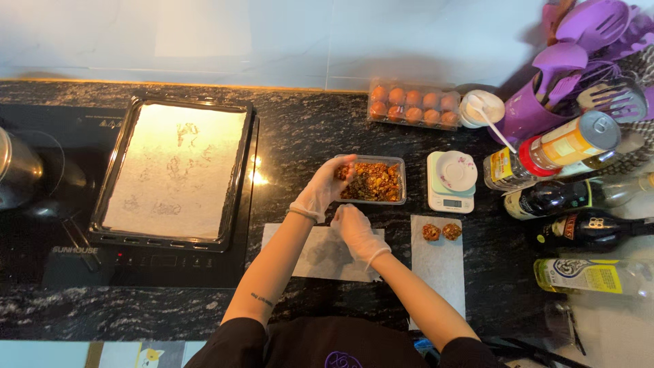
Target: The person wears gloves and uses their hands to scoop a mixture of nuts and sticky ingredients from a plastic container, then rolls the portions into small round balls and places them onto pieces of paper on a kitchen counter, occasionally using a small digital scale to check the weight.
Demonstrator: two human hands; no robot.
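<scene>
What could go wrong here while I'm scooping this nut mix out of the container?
The left hand reaches into the clear rectangular container of brown nut mix, which nothing steadies, so it might slide. The right hand sits over the white paper sheet, which could shift. The two small brown balls may roll off their paper.

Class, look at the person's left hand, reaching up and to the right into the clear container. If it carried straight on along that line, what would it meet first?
Most likely the brown nut mixture in the clear container: the left hand already has its fingers at the container's left end. Height above the mixture is unclear.
</scene>
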